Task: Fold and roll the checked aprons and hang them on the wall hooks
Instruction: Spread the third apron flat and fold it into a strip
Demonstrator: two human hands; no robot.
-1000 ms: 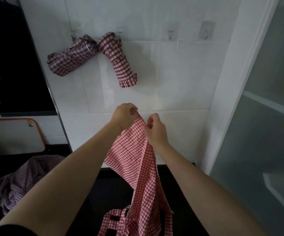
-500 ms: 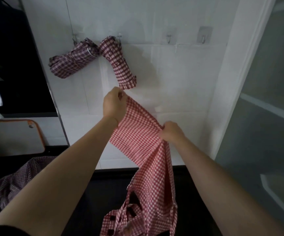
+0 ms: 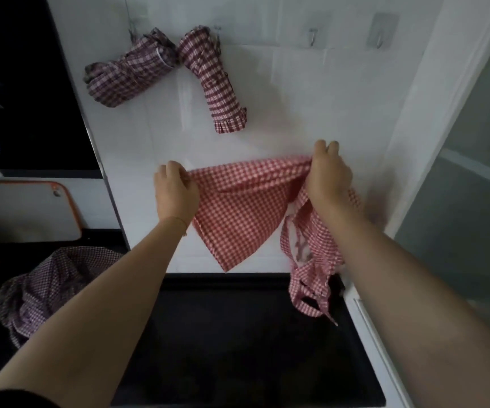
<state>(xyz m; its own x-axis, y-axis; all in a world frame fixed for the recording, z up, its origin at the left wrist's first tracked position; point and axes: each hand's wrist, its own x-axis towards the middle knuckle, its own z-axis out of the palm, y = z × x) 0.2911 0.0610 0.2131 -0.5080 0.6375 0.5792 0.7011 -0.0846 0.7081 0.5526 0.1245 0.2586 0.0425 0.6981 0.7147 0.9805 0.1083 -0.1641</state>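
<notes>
Item, nearest: dark worktop point(image 3: 237, 343), bare below the forearms; on its left part a loose heap, purple checked apron point(image 3: 46, 287), not yet folded, well apart from the hands. Item, mid-distance: red checked apron point(image 3: 237, 213), held in the air in front of the white tiled wall point(image 3: 326, 98), above the worktop. Left hand point(image 3: 174, 192) pinches one end of the upper edge, fingers curled on the cloth; right hand point(image 3: 330, 175) grips the other end with a bunch of fabric gathered under the palm. Between them the upper edge runs nearly taut and a triangular flap hangs to a point. Below the right hand the straps point(image 3: 308, 290) and remaining cloth dangle in a tangle, reaching down near the right edge of the worktop. Item, far: two rolled aprons on the wall, purple roll point(image 3: 126, 75) and dark red roll point(image 3: 214, 83), each hanging from a hook; two spare hooks, hook point(image 3: 312, 36) and end hook point(image 3: 380, 38), to their right. Risks, as judged: the fold may go skew, since the right side is bunched while the left is a neat corner; the dangling straps may get caught inside the fold or the later roll, leaving no loop for a hook; a light pinch at the left could slip if the cloth is pulled taut.
</notes>
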